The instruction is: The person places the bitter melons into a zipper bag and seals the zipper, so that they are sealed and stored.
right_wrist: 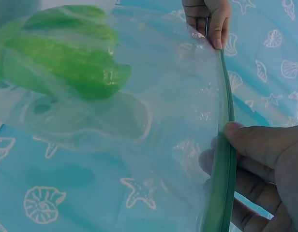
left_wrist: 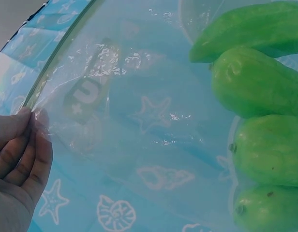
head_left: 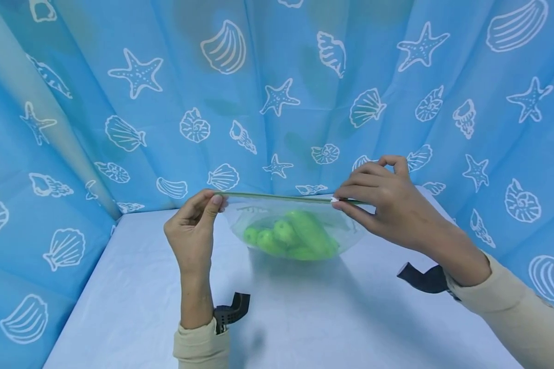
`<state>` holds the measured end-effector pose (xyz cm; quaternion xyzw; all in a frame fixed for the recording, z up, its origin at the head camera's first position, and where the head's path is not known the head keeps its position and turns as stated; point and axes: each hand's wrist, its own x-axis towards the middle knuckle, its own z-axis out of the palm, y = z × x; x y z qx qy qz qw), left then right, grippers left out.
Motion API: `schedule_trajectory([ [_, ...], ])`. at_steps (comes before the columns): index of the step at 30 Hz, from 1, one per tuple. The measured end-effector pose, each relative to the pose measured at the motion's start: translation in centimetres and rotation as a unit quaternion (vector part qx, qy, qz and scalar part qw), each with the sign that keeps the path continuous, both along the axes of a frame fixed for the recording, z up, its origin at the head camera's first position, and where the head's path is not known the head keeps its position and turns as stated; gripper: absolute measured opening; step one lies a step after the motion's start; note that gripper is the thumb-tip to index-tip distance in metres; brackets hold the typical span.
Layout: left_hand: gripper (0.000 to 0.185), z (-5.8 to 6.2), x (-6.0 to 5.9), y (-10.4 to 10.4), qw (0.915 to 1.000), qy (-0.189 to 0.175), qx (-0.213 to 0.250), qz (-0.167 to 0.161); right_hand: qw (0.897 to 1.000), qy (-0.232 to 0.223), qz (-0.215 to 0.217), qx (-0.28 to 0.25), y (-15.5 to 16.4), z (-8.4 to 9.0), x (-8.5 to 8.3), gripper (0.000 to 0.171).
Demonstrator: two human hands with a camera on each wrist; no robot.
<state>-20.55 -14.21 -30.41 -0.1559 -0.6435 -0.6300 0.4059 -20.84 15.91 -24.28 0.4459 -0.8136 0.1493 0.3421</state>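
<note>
Both hands' fingers (head_left: 211,205) pinch zip bag (head_left: 295,225) top | cucumbers (head_left: 300,237) below

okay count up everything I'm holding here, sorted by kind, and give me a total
Clear zip bag, pinched at its top corners by the left hand and the right hand: 1
Green vegetables inside the bag: 4 visible in the left wrist view; more may be hidden
Total: 5
</note>
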Motion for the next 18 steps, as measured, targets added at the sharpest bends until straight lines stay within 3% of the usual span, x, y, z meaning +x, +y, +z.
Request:
schedule_trajectory([
  [5,0.017,0.1,0.0,-0.1,1.0,0.001,0.002,0.003,1.0,0.006,-0.001,0.003,0.7,0.1,0.1,0.025],
  [11,0.016,0.1,0.0,-0.2,1.0,0.006,0.003,0.0,1.0,0.002,-0.01,0.014,1.6,0.0,0.3,0.017],
  [18,0.015,-0.1,0.1,-0.2,1.0,0.0,0.008,0.005,1.0,0.012,-0.005,0.0,2.5,-0.3,0.5,0.029],
])
